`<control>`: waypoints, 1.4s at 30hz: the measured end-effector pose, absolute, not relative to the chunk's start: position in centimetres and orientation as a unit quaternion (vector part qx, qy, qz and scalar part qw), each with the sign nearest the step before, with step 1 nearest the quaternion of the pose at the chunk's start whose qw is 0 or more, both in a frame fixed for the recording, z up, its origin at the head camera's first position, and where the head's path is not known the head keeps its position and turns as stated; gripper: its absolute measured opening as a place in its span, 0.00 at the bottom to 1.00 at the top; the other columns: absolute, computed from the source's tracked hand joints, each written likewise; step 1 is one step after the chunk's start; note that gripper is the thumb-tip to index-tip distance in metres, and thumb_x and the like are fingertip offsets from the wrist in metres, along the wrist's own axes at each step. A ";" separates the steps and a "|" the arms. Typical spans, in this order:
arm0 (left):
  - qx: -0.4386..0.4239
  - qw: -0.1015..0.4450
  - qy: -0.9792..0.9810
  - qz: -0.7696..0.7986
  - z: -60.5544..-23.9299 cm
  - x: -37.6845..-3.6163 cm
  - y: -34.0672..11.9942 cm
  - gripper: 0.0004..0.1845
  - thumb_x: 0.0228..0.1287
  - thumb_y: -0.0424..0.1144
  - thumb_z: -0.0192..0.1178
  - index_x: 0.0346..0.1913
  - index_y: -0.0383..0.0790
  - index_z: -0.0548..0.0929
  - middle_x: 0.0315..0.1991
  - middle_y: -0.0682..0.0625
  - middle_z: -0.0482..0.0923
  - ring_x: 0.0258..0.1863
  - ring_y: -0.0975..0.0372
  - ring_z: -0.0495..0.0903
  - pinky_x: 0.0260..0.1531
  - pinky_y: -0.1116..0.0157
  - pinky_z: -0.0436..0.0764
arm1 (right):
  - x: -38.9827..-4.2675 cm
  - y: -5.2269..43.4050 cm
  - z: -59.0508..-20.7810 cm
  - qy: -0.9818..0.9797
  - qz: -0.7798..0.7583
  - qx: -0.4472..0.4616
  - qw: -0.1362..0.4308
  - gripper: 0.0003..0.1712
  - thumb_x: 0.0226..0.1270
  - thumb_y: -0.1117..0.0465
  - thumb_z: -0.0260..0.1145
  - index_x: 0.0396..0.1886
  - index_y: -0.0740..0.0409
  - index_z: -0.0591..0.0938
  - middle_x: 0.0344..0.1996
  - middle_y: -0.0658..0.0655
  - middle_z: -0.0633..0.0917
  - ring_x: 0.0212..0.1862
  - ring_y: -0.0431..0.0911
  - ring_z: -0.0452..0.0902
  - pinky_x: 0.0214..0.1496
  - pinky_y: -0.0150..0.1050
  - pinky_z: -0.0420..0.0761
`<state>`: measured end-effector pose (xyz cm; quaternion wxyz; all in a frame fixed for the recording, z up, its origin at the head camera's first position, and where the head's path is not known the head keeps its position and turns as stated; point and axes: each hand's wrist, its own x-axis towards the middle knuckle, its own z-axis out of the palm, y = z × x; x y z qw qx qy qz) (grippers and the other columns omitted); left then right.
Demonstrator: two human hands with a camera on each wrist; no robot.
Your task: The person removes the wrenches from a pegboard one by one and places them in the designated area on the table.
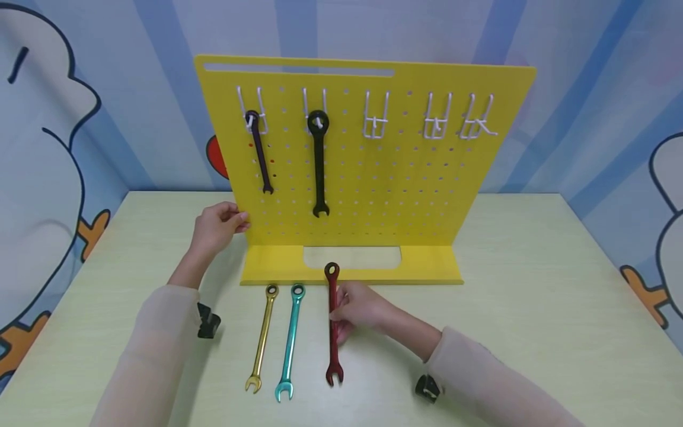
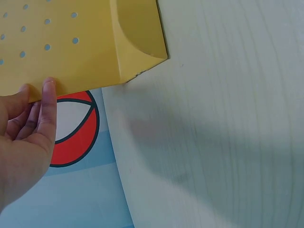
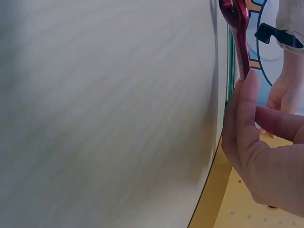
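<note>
A yellow pegboard stand [image 1: 373, 178] is upright on the table with a dark purple wrench [image 1: 259, 151] and a black wrench [image 1: 318, 163] hanging from its white hooks. My left hand [image 1: 219, 225] grips the board's left edge [image 2: 71, 71], thumb on its front. My right hand [image 1: 354, 308] pinches the shaft of a red wrench [image 1: 333, 323] lying in front of the stand's base; the right wrist view shows its open end [image 3: 236, 19] past my fingers [image 3: 247, 114]. A gold wrench [image 1: 262, 337] and a teal wrench [image 1: 290, 341] lie side by side to its left.
Three white hooks [image 1: 434, 115] on the board's right half carry nothing. The pale table [image 1: 533, 308] stretches wide to the right of the stand. A painted wall stands behind. Black wrist-camera mounts [image 1: 207, 323] sit on both forearms.
</note>
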<state>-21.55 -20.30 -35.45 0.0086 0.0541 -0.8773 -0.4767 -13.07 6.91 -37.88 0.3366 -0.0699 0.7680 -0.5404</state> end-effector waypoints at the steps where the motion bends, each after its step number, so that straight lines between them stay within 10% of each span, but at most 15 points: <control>1: 0.054 0.008 -0.877 -0.477 -35.5 -21.6 -20.3 0.16 0.68 0.39 0.50 0.48 0.27 0.74 0.42 0.35 0.78 0.40 0.53 0.81 0.43 0.60 0.80 | -13.0 6.9 -37.9 0.766 -0.541 -0.069 0.339 0.06 0.58 0.77 0.59 0.29 0.70 0.70 0.19 0.64 0.80 0.20 0.53 0.81 0.24 0.41 0.83; 42: 0.061 0.003 -0.876 -0.478 -35.4 -21.6 -20.3 0.15 0.68 0.38 0.50 0.48 0.27 0.74 0.43 0.35 0.77 0.41 0.51 0.80 0.44 0.61 0.80 | -11.6 5.5 -39.2 0.720 -0.571 -0.038 0.392 0.04 0.57 0.79 0.58 0.28 0.74 0.71 0.18 0.68 0.80 0.19 0.55 0.80 0.24 0.43 0.83</control>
